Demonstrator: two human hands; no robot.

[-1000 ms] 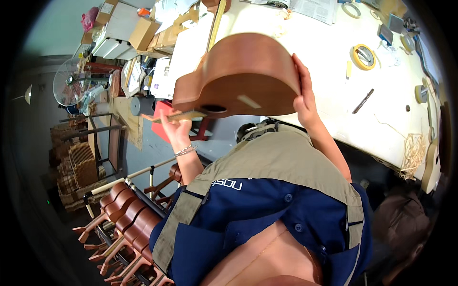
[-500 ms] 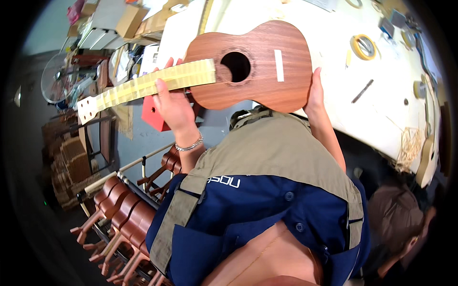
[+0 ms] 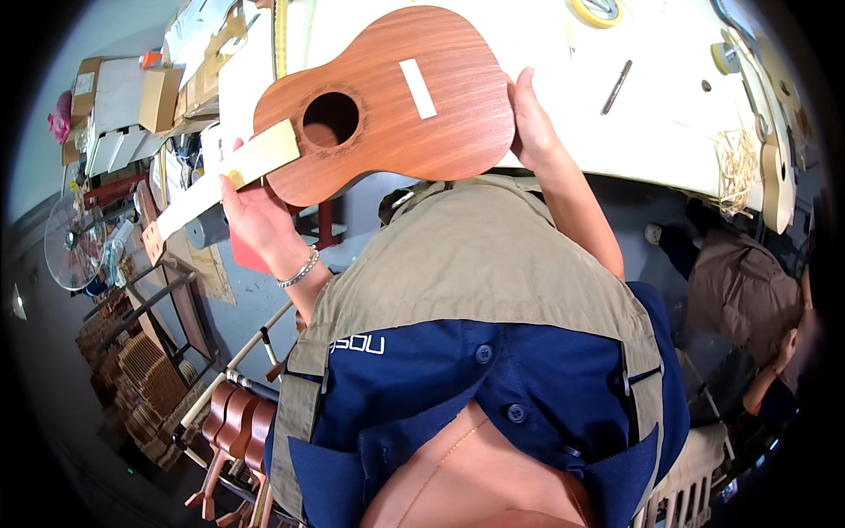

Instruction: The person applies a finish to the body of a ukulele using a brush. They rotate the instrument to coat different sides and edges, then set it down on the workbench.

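Observation:
Between my two hands is a ukulele (image 3: pixel 400 145) with a reddish-brown wooden body, its face with the round sound hole (image 3: pixel 331 120) turned up to me. It has no strings. A pale rectangular strip (image 3: pixel 418 89) lies across the lower face. Pale yellowish tape covers the fretboard (image 3: pixel 264 151), and the headstock points to the lower left. My left hand (image 3: pixel 261 226) is closed round the neck near the body, thumb over the edge. My right hand (image 3: pixel 535 128) supports the rounded bottom end, its other fingers partly hidden behind the body.
A white worktable (image 3: pixel 651 132) carries a tape roll (image 3: pixel 598 9), a dark pen (image 3: pixel 617 87) and a bundle of pale strips (image 3: pixel 735 172). Brown ukulele bodies hang on a rack (image 3: pixel 238 422) at lower left. A fan (image 3: pixel 75 239) stands left. Another person (image 3: pixel 744 286) is at right.
The ukulele has shifted left and up in the view, with its neck slanting more steeply down to the left. The surroundings have turned in the view too. Both hands keep their hold.

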